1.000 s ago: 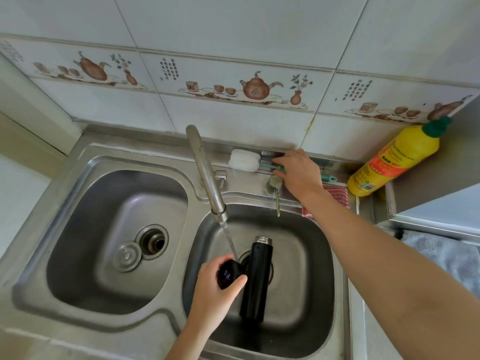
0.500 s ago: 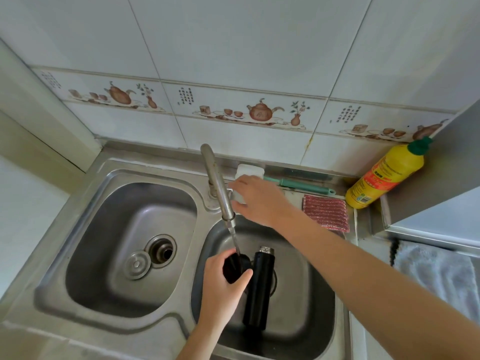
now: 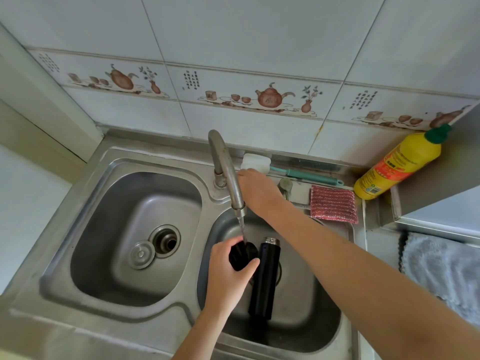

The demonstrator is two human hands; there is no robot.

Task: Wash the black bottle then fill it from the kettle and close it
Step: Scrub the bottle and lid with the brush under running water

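Pale glossy wall tiles [image 3: 259, 35] with a brown teapot-patterned border strip [image 3: 267, 98] rise beyond the hands; white counter [image 3: 23, 203] lies to their left, evenly lit.

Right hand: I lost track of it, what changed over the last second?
The right hand left the tap handle and moved left to the spout, where it now rests; whether it grips is hidden. The left hand kept holding the cap under the running water. The bottle stayed in the right basin.

Yellow detergent bottle [image 3: 398, 165], red scrubber [image 3: 333, 203], grey cloth [image 3: 441, 271]
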